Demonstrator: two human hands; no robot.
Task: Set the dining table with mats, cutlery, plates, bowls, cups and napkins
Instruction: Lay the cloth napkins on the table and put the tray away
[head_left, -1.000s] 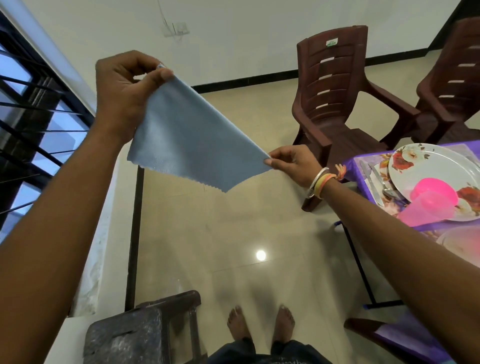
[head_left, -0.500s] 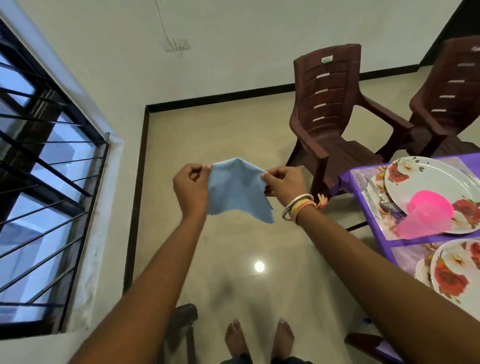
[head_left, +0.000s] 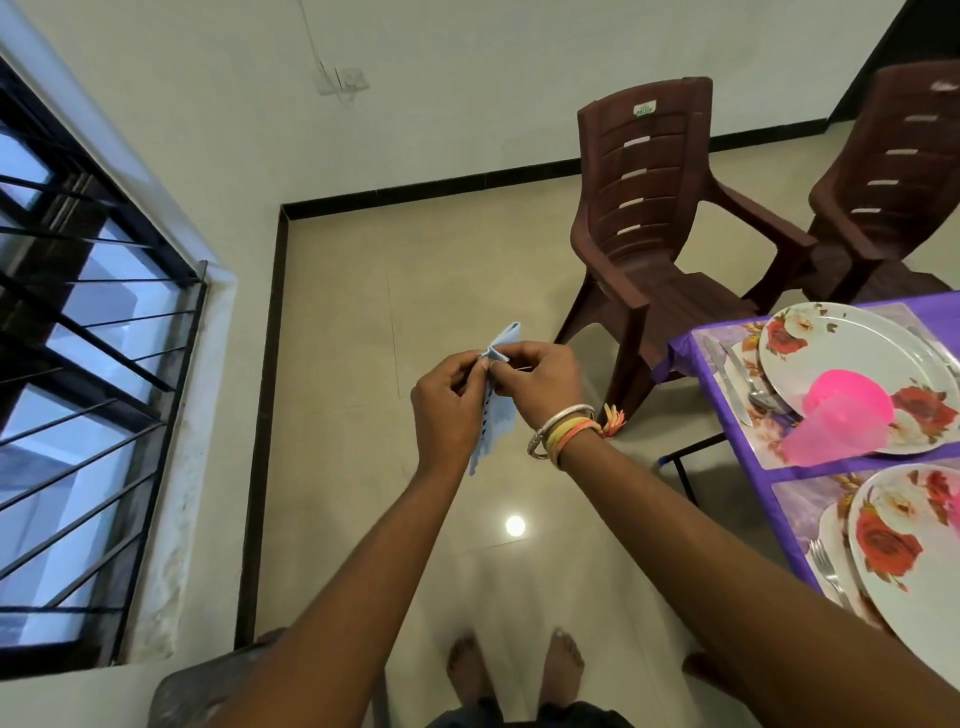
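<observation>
Tiled floor (head_left: 363, 291) lies below me; my left hand (head_left: 447, 410) and right hand (head_left: 540, 384) meet above it, both pinching the folded napkin (head_left: 496, 415), left of the table (head_left: 691, 353) and its plates (head_left: 841, 353).

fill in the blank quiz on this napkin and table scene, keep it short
1. The napkin pinched by the left hand and right hand is ____ in colour.
2. The bangles are worn on the ____ wrist.
3. The table cloth under the place settings is ____.

Missing words: blue; right; purple
</observation>
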